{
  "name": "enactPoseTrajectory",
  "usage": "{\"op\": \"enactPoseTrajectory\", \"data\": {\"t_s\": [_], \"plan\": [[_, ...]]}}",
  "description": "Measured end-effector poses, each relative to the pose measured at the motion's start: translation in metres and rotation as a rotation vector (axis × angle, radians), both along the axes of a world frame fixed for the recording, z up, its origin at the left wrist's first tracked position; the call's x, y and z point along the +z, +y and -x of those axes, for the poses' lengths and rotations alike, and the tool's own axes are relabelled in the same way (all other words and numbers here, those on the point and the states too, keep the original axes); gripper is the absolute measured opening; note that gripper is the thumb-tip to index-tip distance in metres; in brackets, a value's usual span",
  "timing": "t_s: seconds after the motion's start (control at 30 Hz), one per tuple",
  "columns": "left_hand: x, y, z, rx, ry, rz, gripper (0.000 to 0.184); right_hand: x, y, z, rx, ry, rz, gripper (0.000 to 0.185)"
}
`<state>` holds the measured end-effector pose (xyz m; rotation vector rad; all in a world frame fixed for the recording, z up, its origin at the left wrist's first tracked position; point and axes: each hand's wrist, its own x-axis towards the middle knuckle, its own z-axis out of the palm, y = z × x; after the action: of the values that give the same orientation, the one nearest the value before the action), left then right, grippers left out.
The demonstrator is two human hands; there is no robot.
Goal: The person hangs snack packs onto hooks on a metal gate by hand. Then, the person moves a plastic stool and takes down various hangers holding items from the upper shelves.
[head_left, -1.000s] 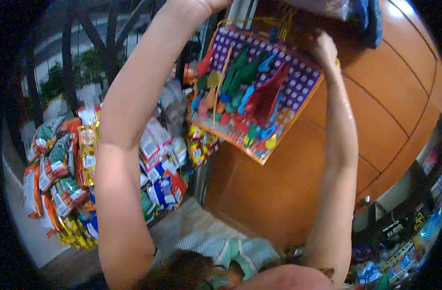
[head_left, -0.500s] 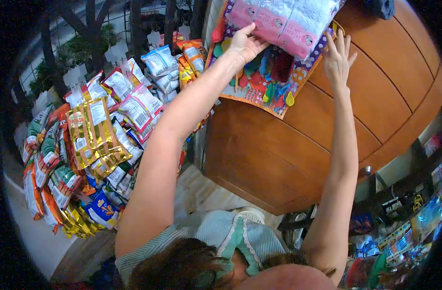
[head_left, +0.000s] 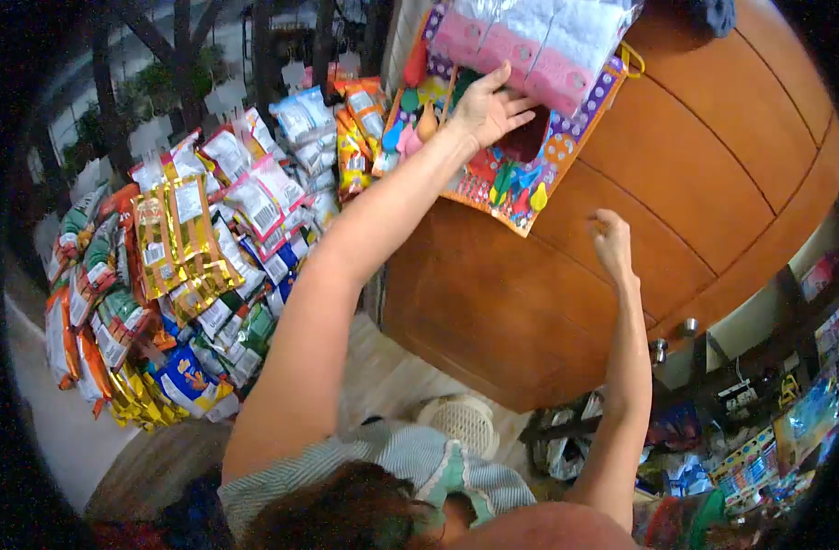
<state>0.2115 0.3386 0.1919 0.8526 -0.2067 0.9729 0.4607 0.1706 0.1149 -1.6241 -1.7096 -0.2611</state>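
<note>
My left hand [head_left: 496,112] is open, fingers apart, at the lower edge of a clear plastic pack [head_left: 529,55] with pink and white contents. Beneath that pack lies a colorful balloon card [head_left: 580,115] with a purple dotted border and several balloons on it, resting on a brown wooden tabletop [head_left: 713,137]. Right of the card and apart from it, my right hand [head_left: 612,246] hovers over the wood with its fingers curled closed. Whatever those fingers hold, if anything, is hidden.
Many snack bags [head_left: 186,238] hang in a dense cluster at the left, beside dark railings. A pale woven stool [head_left: 461,423] stands below the table. Packaged goods [head_left: 750,467] fill the lower right. Something dark [head_left: 713,14] sits at the table's far edge.
My right hand has left the card's right edge, come down toward me and closed. My left hand has shifted slightly right and down at the pack. The card has shifted slightly left.
</note>
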Motion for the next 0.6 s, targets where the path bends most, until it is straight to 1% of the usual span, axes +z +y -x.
{"op": "enactPoseTrajectory", "data": {"t_s": [0.07, 0.1, 0.13, 0.17, 0.2, 0.23, 0.27, 0.3, 0.33, 0.4, 0.43, 0.47, 0.5, 0.57, 0.6], "plan": [[0.008, -0.002, 0.003, 0.001, 0.003, 0.053, 0.070, 0.014, 0.011, 0.006, 0.039, -0.085, -0.077, 0.019], [0.015, -0.008, 0.009, 0.063, 0.000, 0.059, 0.071, 0.021, 0.015, 0.008, 0.052, -0.127, -0.112, 0.019], [0.026, -0.015, 0.015, 0.086, -0.081, 0.012, 0.072, 0.043, 0.013, 0.025, 0.045, -0.139, -0.119, 0.022], [0.035, -0.022, 0.023, 0.108, -0.161, -0.030, 0.073, 0.059, 0.019, 0.031, 0.045, -0.170, -0.227, 0.024], [0.051, -0.032, 0.036, 0.160, -0.207, -0.055, 0.065, 0.075, 0.030, 0.035, 0.044, -0.199, -0.334, 0.027], [0.063, -0.040, 0.050, 0.247, -0.231, -0.083, 0.054, 0.093, 0.040, 0.039, 0.044, -0.230, -0.439, 0.029], [0.076, -0.042, 0.062, 0.313, -0.255, -0.057, 0.042, 0.113, 0.049, 0.045, 0.042, -0.270, -0.521, 0.029], [0.092, -0.049, 0.077, 0.339, -0.283, -0.092, 0.039, 0.135, 0.057, 0.052, 0.040, -0.312, -0.604, 0.030], [0.106, -0.055, 0.093, 0.423, -0.251, -0.092, 0.039, 0.157, 0.064, 0.059, -0.018, -0.367, -0.664, 0.030], [0.133, -0.050, 0.124, 0.416, -0.320, -0.193, 0.031, 0.188, 0.084, 0.068, -0.148, -0.480, -0.781, 0.031], [0.145, -0.056, 0.138, 0.553, -0.321, -0.200, 0.027, 0.202, 0.097, 0.071, -0.222, -0.540, -0.839, 0.032], [0.158, -0.053, 0.153, 0.446, -0.328, -0.306, 0.027, 0.213, 0.109, 0.074, -0.300, -0.599, -0.891, 0.033], [0.170, -0.050, 0.166, 0.335, -0.334, -0.411, 0.028, 0.224, 0.124, 0.073, -0.328, -0.596, -0.815, 0.034], [0.183, -0.065, 0.183, 0.327, -0.250, -0.454, 0.028, 0.242, 0.150, 0.066, -0.392, -0.590, -0.667, 0.035], [0.187, -0.067, 0.187, 0.363, -0.265, -0.408, 0.028, 0.249, 0.154, 0.070, -0.394, -0.536, -0.554, 0.034]]}}
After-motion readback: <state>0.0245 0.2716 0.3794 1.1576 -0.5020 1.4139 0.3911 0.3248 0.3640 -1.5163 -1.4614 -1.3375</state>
